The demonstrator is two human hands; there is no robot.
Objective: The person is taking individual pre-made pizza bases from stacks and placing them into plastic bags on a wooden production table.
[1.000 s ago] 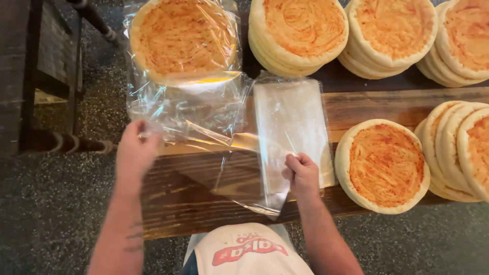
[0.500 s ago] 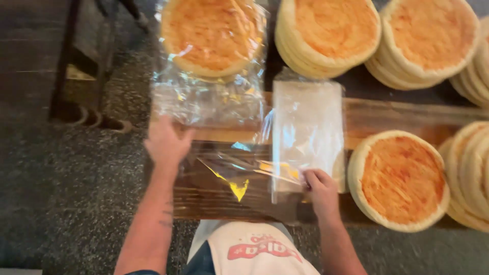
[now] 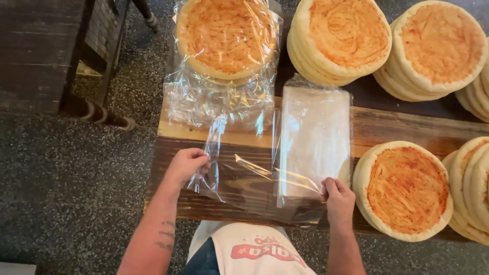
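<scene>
— Both hands have drawn wider apart since a moment ago, stretching the clear plastic bag (image 3: 244, 178) out flatter over the wooden table (image 3: 407, 127).

— Which way does it run?

— Its long axis lies left to right, across the near edge. The left hand (image 3: 186, 165) pinches its left edge, fingers curled shut on the film; the right hand (image 3: 338, 201) grips the right corner likewise — forearms angling in from below.

— And the look of it?

— Transparent, creased, glinting. Just beyond lies a stack of bags (image 3: 316, 142), then a wrapped flatbread (image 3: 226, 35), with bare flatbreads (image 3: 341, 38) further right.
</scene>
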